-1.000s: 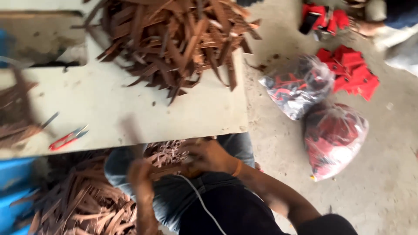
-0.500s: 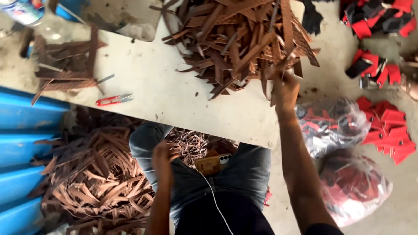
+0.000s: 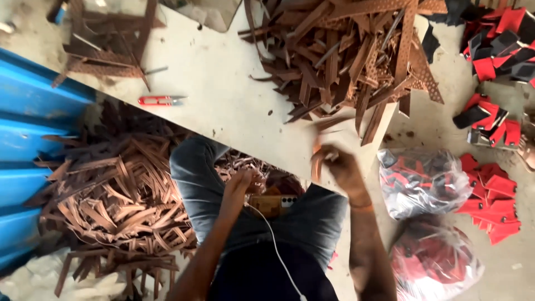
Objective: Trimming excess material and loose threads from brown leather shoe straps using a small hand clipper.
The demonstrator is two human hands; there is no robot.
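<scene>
My right hand [image 3: 340, 170] is closed on a brown leather strip [image 3: 317, 163] just off the near edge of the white table [image 3: 223, 95], below the big heap of brown strips [image 3: 356, 56]. My left hand [image 3: 241, 187] rests over my lap with its fingers curled on a small bunch of brown strips [image 3: 245, 164]. I sit with my legs in jeans [image 3: 200, 173] under the table edge. A phone [image 3: 270, 203] with a white cable lies on my lap.
Red thread snips [image 3: 159, 100] lie on the table. A second small stack of strips [image 3: 106, 50] sits at the far left. Loose strips [image 3: 117, 200] cover the floor beside a blue sheet [image 3: 28, 139]. Clear bags [image 3: 423, 184] and red pieces [image 3: 493, 198] lie at the right.
My right hand has come back from the big heap toward my lap with a strip in it. My left hand has stayed over my lap. The view has shifted slightly.
</scene>
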